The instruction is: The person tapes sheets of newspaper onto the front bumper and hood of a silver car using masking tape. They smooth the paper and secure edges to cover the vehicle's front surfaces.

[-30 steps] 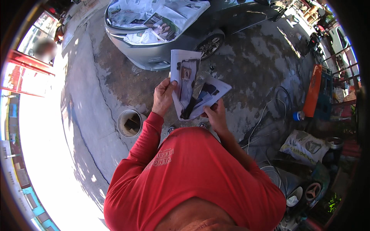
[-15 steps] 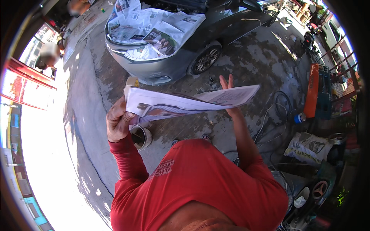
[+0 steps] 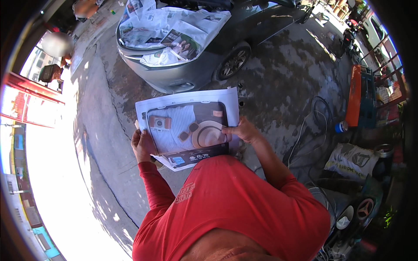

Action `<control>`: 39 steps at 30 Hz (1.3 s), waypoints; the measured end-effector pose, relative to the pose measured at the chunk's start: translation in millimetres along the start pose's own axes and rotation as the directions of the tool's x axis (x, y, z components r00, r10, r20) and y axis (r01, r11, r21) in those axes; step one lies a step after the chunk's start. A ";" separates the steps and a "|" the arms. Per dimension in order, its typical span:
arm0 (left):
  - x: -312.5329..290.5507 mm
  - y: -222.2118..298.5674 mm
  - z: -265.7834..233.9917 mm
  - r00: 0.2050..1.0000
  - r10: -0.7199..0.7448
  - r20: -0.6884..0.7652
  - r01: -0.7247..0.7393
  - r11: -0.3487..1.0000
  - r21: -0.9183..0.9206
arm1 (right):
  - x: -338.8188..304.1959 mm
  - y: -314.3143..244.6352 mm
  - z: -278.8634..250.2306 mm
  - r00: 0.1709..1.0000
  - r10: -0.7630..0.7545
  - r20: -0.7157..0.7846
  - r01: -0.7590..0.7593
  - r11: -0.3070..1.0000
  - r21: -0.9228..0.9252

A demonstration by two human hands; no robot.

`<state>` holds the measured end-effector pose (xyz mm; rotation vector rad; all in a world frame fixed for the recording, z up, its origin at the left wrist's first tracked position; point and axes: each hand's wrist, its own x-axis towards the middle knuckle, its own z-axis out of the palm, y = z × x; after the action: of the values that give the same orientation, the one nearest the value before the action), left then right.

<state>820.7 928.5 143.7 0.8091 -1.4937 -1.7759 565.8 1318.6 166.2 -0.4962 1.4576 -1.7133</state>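
Note:
In front of my chest I hold a newspaper sheet [image 3: 172,137], its printed side showing a camera, sunglasses and a hat. My left hand [image 3: 140,147] grips the sheet's left edge, the thumb in front. At the right edge my right hand [image 3: 244,130] pinches it, with the thumb lying over the print and the other fingers behind. Beyond the paper stands a grey car [image 3: 161,77]. More newspaper sheets [image 3: 174,37] cover part of its near end. The sheet I hold hides most of a bucket near my feet.
An orange panel [image 3: 353,95] leans at the right beside a blue-labelled can [image 3: 341,127]. A hose [image 3: 321,106] and cable loop across the concrete floor. A printed sack [image 3: 352,161] lies near machinery at the lower right. A person [image 3: 56,54] is at the far left.
The newspaper has turned from nearly edge-on to facing me and come lower. My right hand, spread behind it before, now grips its right edge. A yellowish roll near my left hand is now hidden.

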 end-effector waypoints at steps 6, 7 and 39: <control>-30.4 -18.3 30.1 0.953 -0.009 -0.302 -0.003 0.999 -0.040 | -15.1 6.9 9.7 0.992 0.082 -0.099 -0.090 0.993 -0.082; -30.4 -25.8 25.3 0.943 0.061 -0.327 -0.036 0.996 0.084 | -15.3 9.8 13.9 0.990 0.084 -0.109 -0.095 0.991 -0.093; -75.9 33.6 228.3 0.980 -0.084 0.179 0.107 0.987 -0.123 | 33.8 -28.6 75.5 0.821 -0.549 0.154 0.486 0.531 -0.694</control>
<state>684.2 1116.7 214.5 0.6842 -1.4483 -2.0385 592.1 1245.0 205.6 -1.4292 2.1980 -1.5214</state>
